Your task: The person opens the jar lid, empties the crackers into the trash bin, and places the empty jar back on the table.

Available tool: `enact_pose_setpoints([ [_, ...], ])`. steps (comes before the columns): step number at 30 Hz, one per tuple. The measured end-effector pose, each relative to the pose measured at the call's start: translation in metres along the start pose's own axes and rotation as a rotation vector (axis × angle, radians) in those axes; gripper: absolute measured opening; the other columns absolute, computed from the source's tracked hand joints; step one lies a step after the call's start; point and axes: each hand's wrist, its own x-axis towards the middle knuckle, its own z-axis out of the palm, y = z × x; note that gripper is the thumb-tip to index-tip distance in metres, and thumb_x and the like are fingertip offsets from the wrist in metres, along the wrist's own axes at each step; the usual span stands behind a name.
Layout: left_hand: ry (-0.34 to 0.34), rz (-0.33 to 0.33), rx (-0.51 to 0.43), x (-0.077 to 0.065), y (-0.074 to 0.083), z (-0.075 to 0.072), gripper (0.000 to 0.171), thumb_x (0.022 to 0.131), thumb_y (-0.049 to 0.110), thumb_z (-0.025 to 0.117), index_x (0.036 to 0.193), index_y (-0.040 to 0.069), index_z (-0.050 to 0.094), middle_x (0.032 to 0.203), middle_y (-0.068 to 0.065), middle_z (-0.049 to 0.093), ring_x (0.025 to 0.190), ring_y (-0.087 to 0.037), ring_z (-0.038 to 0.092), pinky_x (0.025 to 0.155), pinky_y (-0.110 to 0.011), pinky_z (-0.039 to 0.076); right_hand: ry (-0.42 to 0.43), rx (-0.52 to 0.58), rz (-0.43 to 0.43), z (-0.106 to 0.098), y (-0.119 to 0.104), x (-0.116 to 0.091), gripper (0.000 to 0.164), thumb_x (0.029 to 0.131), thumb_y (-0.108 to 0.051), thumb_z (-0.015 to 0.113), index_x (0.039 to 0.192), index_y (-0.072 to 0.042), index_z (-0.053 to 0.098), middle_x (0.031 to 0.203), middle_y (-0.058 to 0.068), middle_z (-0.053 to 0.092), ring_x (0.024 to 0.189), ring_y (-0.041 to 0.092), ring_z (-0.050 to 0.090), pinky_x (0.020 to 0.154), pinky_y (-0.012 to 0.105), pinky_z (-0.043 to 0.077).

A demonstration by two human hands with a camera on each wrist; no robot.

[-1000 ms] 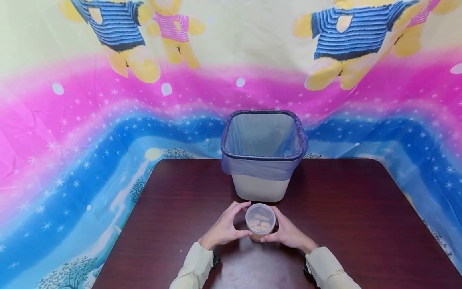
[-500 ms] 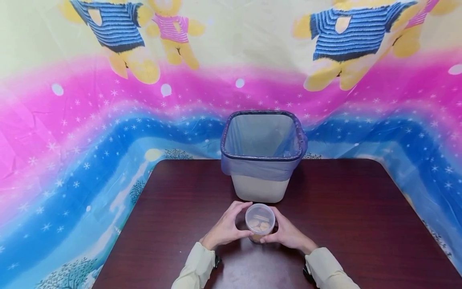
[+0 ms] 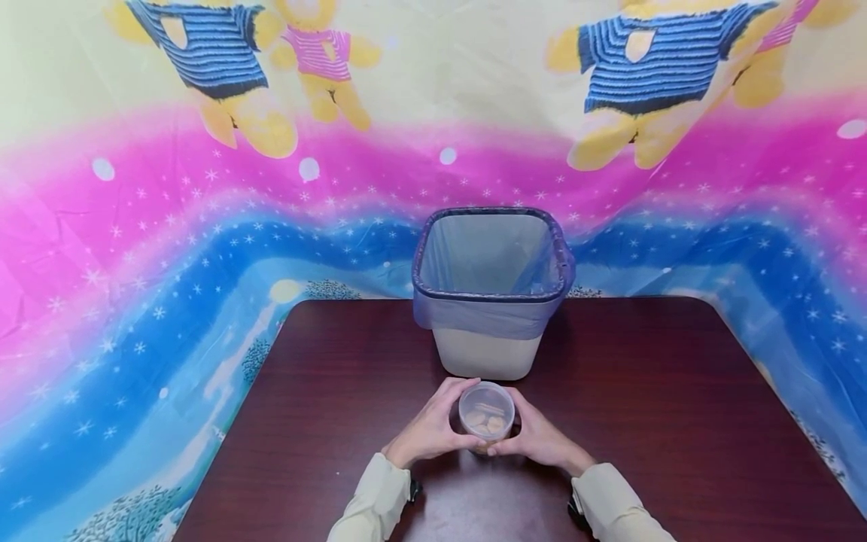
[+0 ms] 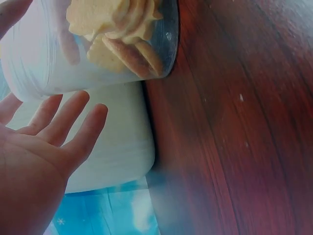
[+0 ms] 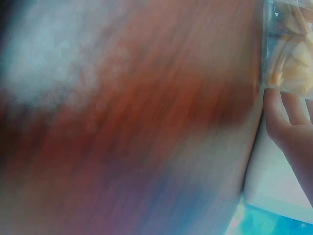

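Observation:
A round clear plastic jar (image 3: 486, 408) with a translucent lid (image 4: 22, 54) stands upright on the table between both hands. Wavy-edged cookies (image 4: 110, 22) show inside it. From the left, my left hand (image 3: 433, 427) reaches around the jar's top, thumb in front and forefinger behind at the lid; its outer fingers (image 4: 88, 132) spread apart from the wall in the left wrist view. On the other side my right hand (image 3: 535, 430) grips the jar, thumb at the front and fingers behind. In the right wrist view the jar (image 5: 291, 58) is cut off by the frame's edge.
Right behind the jar stands a white bin (image 3: 491, 350) lined with a bluish plastic bag (image 3: 488, 320). Both are on a dark red-brown table (image 3: 643, 399). A colourful bear-print cloth (image 3: 372, 173) hangs around the table's back and sides.
My left hand has closed in to the right, its thumb and forefinger now at the jar's lid. The right hand keeps its hold and the jar stays in place.

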Motion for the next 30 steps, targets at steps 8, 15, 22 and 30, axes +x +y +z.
enact_pose_setpoints([
  [8, -0.004, 0.015, 0.024, 0.004, 0.001, 0.005, 0.093, 0.068, 0.033, 0.087, 0.146, 0.019, 0.039, 0.136, -0.001, 0.045, 0.122, -0.018, 0.050, 0.104, -0.030, 0.042, -0.007, 0.017, -0.002, 0.000, 0.001, 0.000, 0.084, 0.068, -0.021, 0.087, 0.138, -0.020, 0.040, 0.130, 0.007, 0.056, 0.114, 0.024, 0.055, 0.092, 0.021, 0.043],
  [15, 0.001, 0.040, 0.033, 0.007, 0.001, 0.010, 0.096, 0.066, 0.033, 0.088, 0.146, 0.021, 0.037, 0.138, -0.002, 0.043, 0.124, -0.018, 0.049, 0.105, -0.030, 0.041, -0.026, 0.028, -0.018, -0.001, 0.001, -0.001, 0.082, 0.071, -0.021, 0.086, 0.138, -0.016, 0.039, 0.130, 0.010, 0.055, 0.114, 0.029, 0.055, 0.091, 0.022, 0.045],
  [22, 0.002, 0.035, 0.039, 0.009, 0.002, 0.012, 0.096, 0.065, 0.033, 0.088, 0.146, 0.020, 0.038, 0.139, -0.001, 0.044, 0.125, -0.015, 0.049, 0.105, -0.029, 0.041, -0.029, 0.036, -0.018, 0.000, 0.001, 0.000, 0.083, 0.070, -0.021, 0.086, 0.138, -0.016, 0.038, 0.130, 0.011, 0.054, 0.114, 0.029, 0.057, 0.090, 0.023, 0.048],
  [30, -0.005, 0.045, 0.039, 0.010, 0.004, 0.013, 0.094, 0.066, 0.031, 0.088, 0.145, 0.018, 0.040, 0.139, -0.002, 0.044, 0.125, -0.014, 0.048, 0.105, -0.029, 0.041, -0.037, 0.043, -0.009, 0.000, 0.003, 0.000, 0.085, 0.070, -0.021, 0.087, 0.138, -0.017, 0.036, 0.133, 0.012, 0.052, 0.116, 0.030, 0.056, 0.090, 0.023, 0.048],
])
